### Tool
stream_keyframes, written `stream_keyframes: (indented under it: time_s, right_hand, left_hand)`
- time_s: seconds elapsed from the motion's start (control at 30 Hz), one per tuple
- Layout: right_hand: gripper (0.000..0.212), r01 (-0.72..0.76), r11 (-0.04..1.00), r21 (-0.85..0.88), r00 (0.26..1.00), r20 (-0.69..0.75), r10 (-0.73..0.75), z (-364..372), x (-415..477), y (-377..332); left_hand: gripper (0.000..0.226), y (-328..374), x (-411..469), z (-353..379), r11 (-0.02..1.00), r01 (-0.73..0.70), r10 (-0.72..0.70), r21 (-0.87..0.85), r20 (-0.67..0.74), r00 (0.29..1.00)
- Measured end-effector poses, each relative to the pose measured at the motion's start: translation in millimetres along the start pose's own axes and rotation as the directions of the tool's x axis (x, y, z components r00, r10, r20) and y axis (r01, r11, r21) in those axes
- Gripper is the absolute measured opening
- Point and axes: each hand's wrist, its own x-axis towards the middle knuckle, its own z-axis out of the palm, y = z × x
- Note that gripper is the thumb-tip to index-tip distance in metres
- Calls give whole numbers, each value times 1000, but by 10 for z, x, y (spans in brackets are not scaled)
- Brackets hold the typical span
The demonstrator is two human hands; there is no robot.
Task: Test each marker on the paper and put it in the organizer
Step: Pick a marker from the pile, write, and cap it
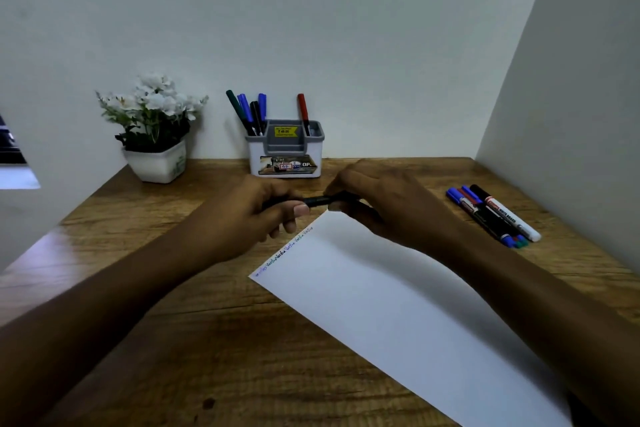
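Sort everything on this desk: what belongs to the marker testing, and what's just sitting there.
Job: black marker, gripped by left hand and right hand; paper; organizer; stored markers; loose markers at right.
Lying about: potted white flowers.

The organizer stands at the back middle of the worktop, against the rear wall. A cluster of markers stands in its left compartment and a single marker in its right one. The potted plant sits left of the organizer, at the back. The paper lies askew on the worktop before the organizer, running from the middle to the near right. Just beyond its far corner, between paper and organizer, the left hand and right hand hold the crosswise marker. The loose markers lie side by side on the worktop at the right, near the side wall.
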Motion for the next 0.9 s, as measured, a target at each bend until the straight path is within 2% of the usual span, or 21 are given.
stream_keyframes:
  time_s: [0.07,0.1,0.17,0.2,0.23,0.33,0.43,0.5,0.57,0.67,0.73,0.8,0.9]
  right_hand:
    - [13,-78,996,36,997,-9,79,-82,-53,113]
    - [11,-167,985,51,984,-46,170,-172,-110,241]
    - [8,-359,930,82,926,-93,366,-366,-255,505]
    - [7,-420,903,89,902,-66,426,-409,-298,576]
    - [8,-438,895,86,897,-18,441,-390,-301,592]
    - [11,-375,916,140,926,94,365,-164,-168,438]
    - [18,-412,867,279,911,132,391,-133,-156,389]
    - [21,-451,764,461,892,210,400,-166,-190,363]
    - [20,-480,588,651,874,293,388,-165,-193,294]
    - [23,-445,218,868,839,320,439,-160,-169,261]
    - [33,-379,-13,925,817,341,465,-170,-159,264]
    - [34,-319,-104,942,810,327,487,-147,-165,278]
    - [28,-303,-46,952,796,280,537,-44,-159,285]
  left_hand:
    - [10,-105,-20,-141,999,39,-37,35,-44,998]
    - [12,-191,-33,-274,997,80,-77,17,-116,990]
    - [13,-346,-60,-545,978,134,-172,-162,-249,953]
    - [11,-388,-58,-609,967,135,-192,-216,-269,944]
    - [12,-387,-35,-593,968,127,-181,-219,-248,952]
    - [18,-342,47,-296,989,104,-117,-104,-123,986]
    - [27,-363,17,-121,999,39,-38,0,-128,991]
    - [27,-386,-27,-51,1000,-11,13,17,-115,993]
    - [20,-393,-63,50,994,-67,74,82,-78,994]
    - [21,-453,-77,170,985,-110,113,136,-13,994]
    - [24,-503,-72,208,978,-140,134,155,48,990]
    - [35,-542,-72,230,968,-169,150,187,111,982]
    - [44,-593,-66,239,964,-179,149,195,158,976]
